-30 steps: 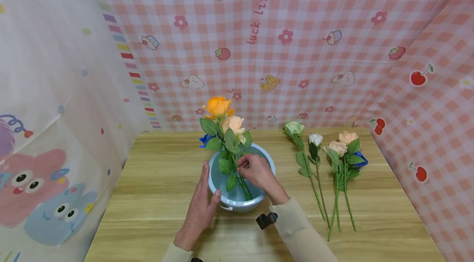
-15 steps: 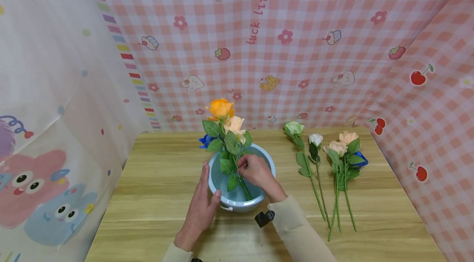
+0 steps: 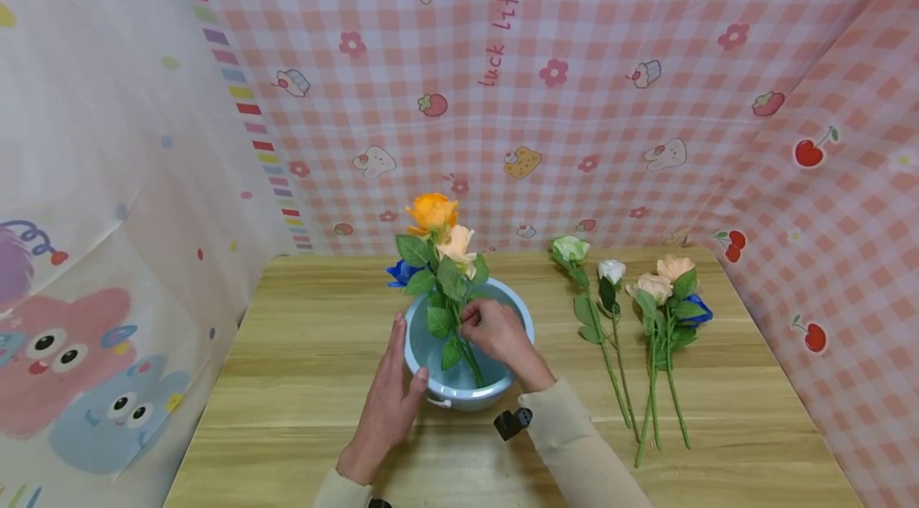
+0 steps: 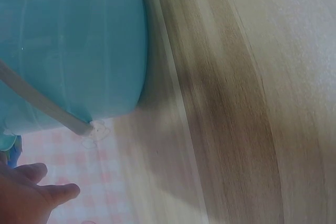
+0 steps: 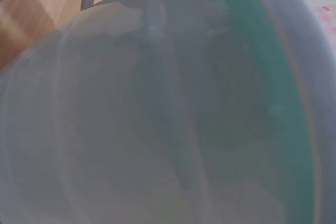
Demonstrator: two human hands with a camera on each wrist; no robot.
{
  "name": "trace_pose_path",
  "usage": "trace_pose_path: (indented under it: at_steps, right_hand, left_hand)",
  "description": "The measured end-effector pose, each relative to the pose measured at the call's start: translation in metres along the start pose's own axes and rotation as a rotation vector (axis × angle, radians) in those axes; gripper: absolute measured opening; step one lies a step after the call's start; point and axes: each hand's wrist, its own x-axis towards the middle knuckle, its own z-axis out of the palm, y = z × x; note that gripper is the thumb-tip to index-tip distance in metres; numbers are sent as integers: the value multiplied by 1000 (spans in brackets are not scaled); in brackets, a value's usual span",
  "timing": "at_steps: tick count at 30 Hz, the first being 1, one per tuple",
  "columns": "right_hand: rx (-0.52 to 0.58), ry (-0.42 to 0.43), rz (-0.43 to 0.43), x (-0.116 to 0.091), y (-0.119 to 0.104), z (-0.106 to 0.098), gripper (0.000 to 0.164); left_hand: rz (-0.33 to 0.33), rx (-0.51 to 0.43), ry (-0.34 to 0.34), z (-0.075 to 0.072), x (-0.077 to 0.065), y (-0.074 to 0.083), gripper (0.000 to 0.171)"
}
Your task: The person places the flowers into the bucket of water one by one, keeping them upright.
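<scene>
A light blue bucket (image 3: 467,396) stands on the wooden table. Over its left side lean an orange rose (image 3: 433,213), a peach rose (image 3: 456,243) and a blue rose (image 3: 404,273), their green stems reaching down inside. My right hand (image 3: 500,332) is over the bucket opening, thumb and fingers pinching the rose stems. Along the bucket's left outer side rests my left hand (image 3: 388,396), fingers extended and thumb near the front rim. In the left wrist view the bucket wall (image 4: 79,40) and its handle (image 4: 47,103) show; the right wrist view is mostly filled by the bucket wall (image 5: 126,108).
To the right on the table (image 3: 301,380) lie a pale green rose (image 3: 570,247), a white rose (image 3: 612,270), peach roses (image 3: 653,286) and another blue rose (image 3: 698,310), stems toward the front. A pink checked cloth (image 3: 553,117) hangs behind the table.
The orange rose has shifted slightly right and down, and the stem ends inside the bucket have drawn closer together. Both hands stay in nearly the same place.
</scene>
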Motion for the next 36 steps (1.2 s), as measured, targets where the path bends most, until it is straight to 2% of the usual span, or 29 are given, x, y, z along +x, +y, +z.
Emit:
trace_pose_path:
  at_steps: [6, 13, 17, 21, 24, 29, 36]
  right_hand:
    - [49, 54, 12, -3, -1, -1, 34]
    - [133, 199, -66, -8, -1, -1, 40]
    - [234, 263, -102, -13, 0, -2, 40]
    - [368, 278, -117, -17, 2, -7, 40]
    - [421, 309, -132, -23, 5, -11, 41]
    - [408, 387, -193, -32, 13, -17, 44]
    - [315, 494, -284, -45, 25, -22, 46]
  left_hand:
    - [-11, 5, -6, 0, 0, 0, 82]
    - [-4, 2, 4, 1, 1, -1, 82]
    - [-1, 2, 10, 1, 1, -2, 81]
    - [-7, 1, 5, 1, 0, -1, 81]
    - [-13, 2, 0, 1, -1, -1, 81]
    - [-16, 5, 2, 2, -1, 0, 82]
    - [-21, 14, 4, 2, -1, 0, 80]
